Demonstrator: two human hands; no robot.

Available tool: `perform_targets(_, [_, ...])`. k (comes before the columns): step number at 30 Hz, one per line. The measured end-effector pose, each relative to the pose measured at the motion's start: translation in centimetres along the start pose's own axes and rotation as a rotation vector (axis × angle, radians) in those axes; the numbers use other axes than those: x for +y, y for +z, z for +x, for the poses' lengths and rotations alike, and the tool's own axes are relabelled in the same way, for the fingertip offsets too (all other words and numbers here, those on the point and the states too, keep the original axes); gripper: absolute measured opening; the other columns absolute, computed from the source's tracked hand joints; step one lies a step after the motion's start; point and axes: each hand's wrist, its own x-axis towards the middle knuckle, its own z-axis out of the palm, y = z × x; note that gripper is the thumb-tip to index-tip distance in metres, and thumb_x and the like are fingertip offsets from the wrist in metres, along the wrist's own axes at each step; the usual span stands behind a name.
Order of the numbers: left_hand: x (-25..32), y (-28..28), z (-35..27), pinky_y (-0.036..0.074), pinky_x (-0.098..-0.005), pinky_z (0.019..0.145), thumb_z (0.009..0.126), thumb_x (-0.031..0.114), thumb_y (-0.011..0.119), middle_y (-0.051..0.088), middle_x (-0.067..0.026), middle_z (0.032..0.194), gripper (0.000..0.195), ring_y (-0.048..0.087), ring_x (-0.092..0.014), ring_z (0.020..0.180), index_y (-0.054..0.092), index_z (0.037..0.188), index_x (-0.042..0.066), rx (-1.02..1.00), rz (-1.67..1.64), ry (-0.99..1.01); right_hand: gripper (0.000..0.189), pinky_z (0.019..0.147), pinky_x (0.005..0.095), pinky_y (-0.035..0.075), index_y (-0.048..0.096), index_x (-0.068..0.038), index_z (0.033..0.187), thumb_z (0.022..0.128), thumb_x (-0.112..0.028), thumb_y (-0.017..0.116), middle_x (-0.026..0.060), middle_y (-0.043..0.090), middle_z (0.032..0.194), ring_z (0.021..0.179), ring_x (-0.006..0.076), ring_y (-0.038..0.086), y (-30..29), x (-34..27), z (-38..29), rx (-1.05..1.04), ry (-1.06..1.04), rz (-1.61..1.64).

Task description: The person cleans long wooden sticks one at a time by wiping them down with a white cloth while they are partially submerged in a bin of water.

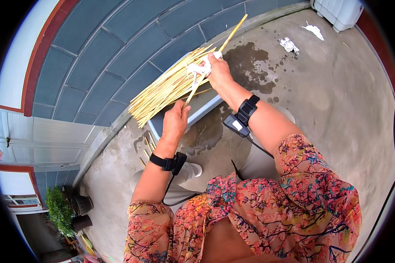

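My left hand [177, 120] grips the lower end of a thin yellow stick [191, 96], which slants up to the right. My right hand [218, 69] is closed around a white cloth [199, 69] wrapped about that stick. The stick's far end rises beyond the right hand towards the wall. Beside and behind both hands, a loose bundle of pale yellow sticks [166, 88] rests across a blue-grey plastic tub [204, 110]. The part of the stick under the cloth and fingers is hidden.
A tiled wall [135, 42] runs behind the tub. Wet patches [250, 65] mark the concrete floor. Two white cloths [288, 45] lie at the upper right near a white container [340, 11]. Several short sticks [149, 144] lie left of the tub. Potted plants [60, 210] stand at the lower left.
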Motion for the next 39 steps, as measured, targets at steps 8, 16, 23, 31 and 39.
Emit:
perform_targets(8, [-8.1, -10.0, -10.1, 0.04, -0.0289, 0.05, 0.078, 0.014, 0.054, 0.051, -0.0105, 0.058, 0.009, 0.049, -0.023, 0.052, 0.054, 0.081, 0.006, 0.034, 0.118, -0.135, 0.021, 0.067, 0.0392, 0.049, 0.044, 0.004, 0.09, 0.087, -0.017, 0.042, 0.0136, 0.051, 0.081, 0.071, 0.025, 0.054, -1.1, -3.4, 1.9, 0.063, -0.103, 0.28])
perform_targets(16, [-13.5, -15.6, -10.8, 0.033, -0.0212, 0.05, 0.082, 0.015, 0.049, 0.047, 0.0013, 0.056, 0.016, 0.039, -0.007, 0.053, 0.06, 0.078, 0.004, 0.266, 0.005, -0.399, 0.033, 0.073, 0.0466, 0.047, 0.042, 0.005, 0.102, 0.088, -0.024, 0.039, 0.0176, 0.055, 0.092, 0.083, 0.0298, 0.056, -2.2, -6.7, 2.1, -0.034, -0.131, 0.181])
perform_targets(23, [-4.5, -4.6, 0.3, 0.035, -0.0243, 0.046, 0.08, 0.015, 0.052, 0.05, -0.0025, 0.054, 0.01, 0.044, -0.009, 0.047, 0.053, 0.084, 0.005, 0.172, -0.254, -0.208, 0.031, 0.066, 0.0288, 0.043, 0.051, -0.002, 0.091, 0.084, -0.032, 0.049, 0.0061, 0.055, 0.087, 0.078, 0.0143, 0.053, 0.4, 3.3, -4.3, -0.396, 0.19, -0.122])
perform_targets(31, [2.1, 1.2, 2.1, 0.041, -0.0412, 0.052, 0.076, 0.015, 0.056, 0.054, -0.0177, 0.063, 0.015, 0.052, -0.036, 0.059, 0.044, 0.076, 0.005, 0.112, 0.028, 0.023, 0.019, 0.065, 0.0348, 0.048, 0.047, 0.003, 0.09, 0.086, -0.015, 0.044, 0.0113, 0.053, 0.079, 0.068, 0.0204, 0.054, 0.8, 1.3, -0.9, -0.041, 0.015, 0.062])
perform_targets(39, [-7.2, -7.7, -9.5, 0.042, -0.0309, 0.053, 0.077, 0.014, 0.055, 0.055, -0.0113, 0.065, 0.008, 0.054, -0.026, 0.058, 0.052, 0.081, 0.008, 0.088, 0.08, -0.074, 0.02, 0.068, 0.0406, 0.05, 0.044, 0.005, 0.093, 0.087, -0.014, 0.042, 0.0146, 0.051, 0.087, 0.075, 0.0254, 0.054, -1.5, -3.6, 2.2, 0.063, -0.078, 0.285])
